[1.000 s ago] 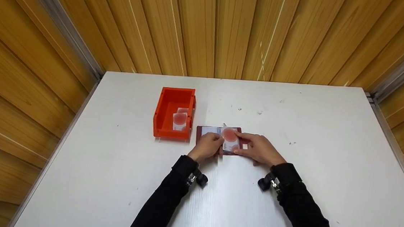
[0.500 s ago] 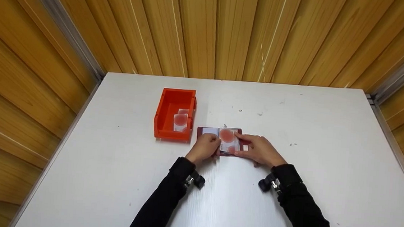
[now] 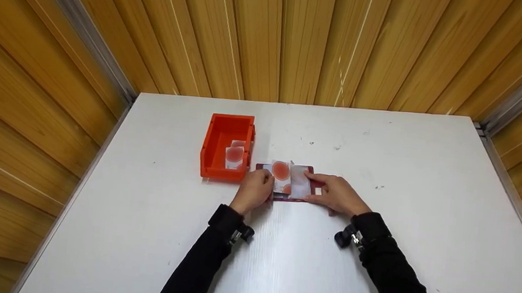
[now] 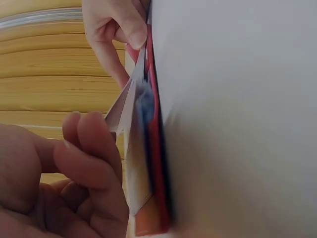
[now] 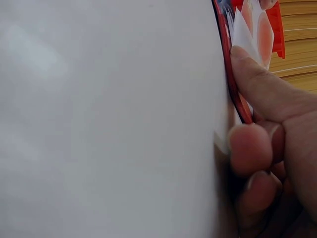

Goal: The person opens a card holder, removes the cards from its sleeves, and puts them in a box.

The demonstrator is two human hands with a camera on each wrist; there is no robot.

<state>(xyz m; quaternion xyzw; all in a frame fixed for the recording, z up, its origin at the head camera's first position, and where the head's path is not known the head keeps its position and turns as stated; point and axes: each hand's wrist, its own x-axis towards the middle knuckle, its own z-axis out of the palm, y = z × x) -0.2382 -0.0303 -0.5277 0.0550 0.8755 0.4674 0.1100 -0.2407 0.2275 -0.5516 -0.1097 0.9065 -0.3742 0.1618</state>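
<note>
A card booklet with a dark red cover (image 3: 291, 200) lies spread on the white table. Over its middle stands a white card (image 3: 281, 173) printed with red circles, tilted up from the pages. My left hand (image 3: 254, 188) pinches this card at its left edge. Right of the card shows a whitish see-through sleeve (image 3: 301, 182). My right hand (image 3: 338, 194) grips the booklet's right side, thumb and fingertips on the sleeve's edge. Seen low in the left wrist view, thin leaves fan up from the red cover (image 4: 157, 163). The right wrist view has my thumb (image 5: 252, 74) pressing the booklet's edge.
An orange-red bin (image 3: 224, 174) stands just behind and left of the booklet, with white cards (image 3: 234, 157) bearing red circles inside. Wood-look panels (image 3: 297, 42) wall off the table's back and sides.
My left hand has moved left with the card, which has shifted from the right page toward the booklet's middle and bared the sleeve. My right hand has stayed in place.
</note>
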